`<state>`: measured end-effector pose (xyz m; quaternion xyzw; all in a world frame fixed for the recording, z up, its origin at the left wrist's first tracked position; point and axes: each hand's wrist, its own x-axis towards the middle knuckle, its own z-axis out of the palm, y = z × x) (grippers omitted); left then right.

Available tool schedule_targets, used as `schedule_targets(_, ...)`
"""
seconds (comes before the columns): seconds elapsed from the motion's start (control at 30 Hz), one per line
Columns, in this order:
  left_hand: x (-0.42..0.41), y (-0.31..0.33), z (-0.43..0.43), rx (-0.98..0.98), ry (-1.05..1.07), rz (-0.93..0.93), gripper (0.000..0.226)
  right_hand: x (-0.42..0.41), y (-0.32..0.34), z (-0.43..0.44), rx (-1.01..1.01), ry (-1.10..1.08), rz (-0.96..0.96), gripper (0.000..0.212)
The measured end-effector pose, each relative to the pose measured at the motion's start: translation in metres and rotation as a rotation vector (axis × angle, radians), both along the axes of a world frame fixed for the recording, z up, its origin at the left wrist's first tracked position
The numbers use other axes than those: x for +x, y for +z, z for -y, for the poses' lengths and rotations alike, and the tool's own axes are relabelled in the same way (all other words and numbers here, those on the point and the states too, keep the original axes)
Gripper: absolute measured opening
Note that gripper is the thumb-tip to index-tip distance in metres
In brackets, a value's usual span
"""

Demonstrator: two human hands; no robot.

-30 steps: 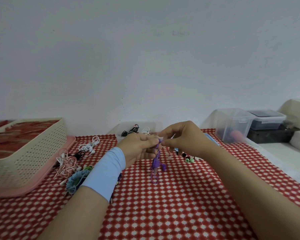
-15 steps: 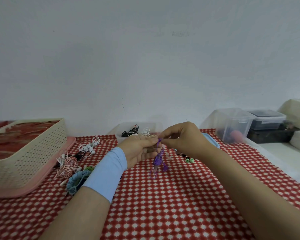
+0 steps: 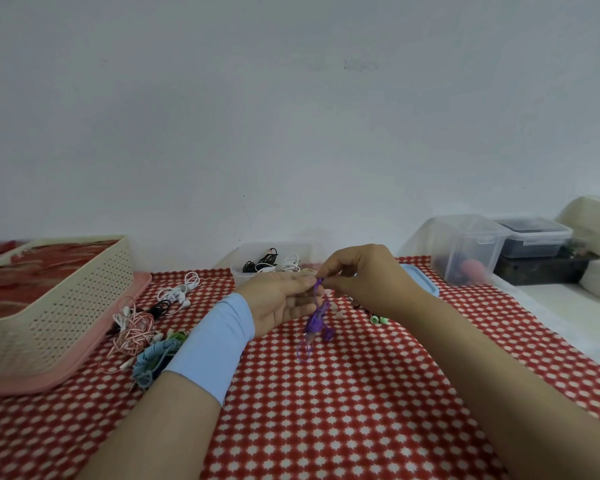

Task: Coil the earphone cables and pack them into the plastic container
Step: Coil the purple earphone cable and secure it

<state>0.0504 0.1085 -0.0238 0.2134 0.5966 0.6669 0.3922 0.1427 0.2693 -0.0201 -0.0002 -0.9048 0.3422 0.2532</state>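
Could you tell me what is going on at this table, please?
A person is coiling the purple earphones: the right hand pinches the cable's top, the left hand touches it with straight fingers. Black and white sets already lie in the clear container; a tangled pile waits on the left.

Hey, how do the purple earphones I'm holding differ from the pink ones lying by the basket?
The purple earphones hang pinched in the right hand; the pink earphones lie on the tablecloth beside the basket. The purple ones are partly wound into a tight bundle; the pink ones are a loose tangle. Both are wired, neither yet packed.
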Motion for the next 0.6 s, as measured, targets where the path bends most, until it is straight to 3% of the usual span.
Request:
schedule_targets(0.13, -0.003, -0.001, 0.001, -0.019, 0.027, -0.101, 0.014, 0.000, 0.003, 0.000, -0.032, -0.001, 0.046, 0.021)
schedule_targets(0.33, -0.006, 0.000, 0.007, -0.027, 0.033, -0.227, 0.017, 0.011, 0.012, -0.002, -0.368, 0.118, 0.146, 0.013)
schedule_targets(0.6, -0.004, 0.000, 0.008, -0.006, 0.005, -0.296, 0.012, 0.013, 0.010, -0.007, -0.536, 0.151, 0.192, 0.008)
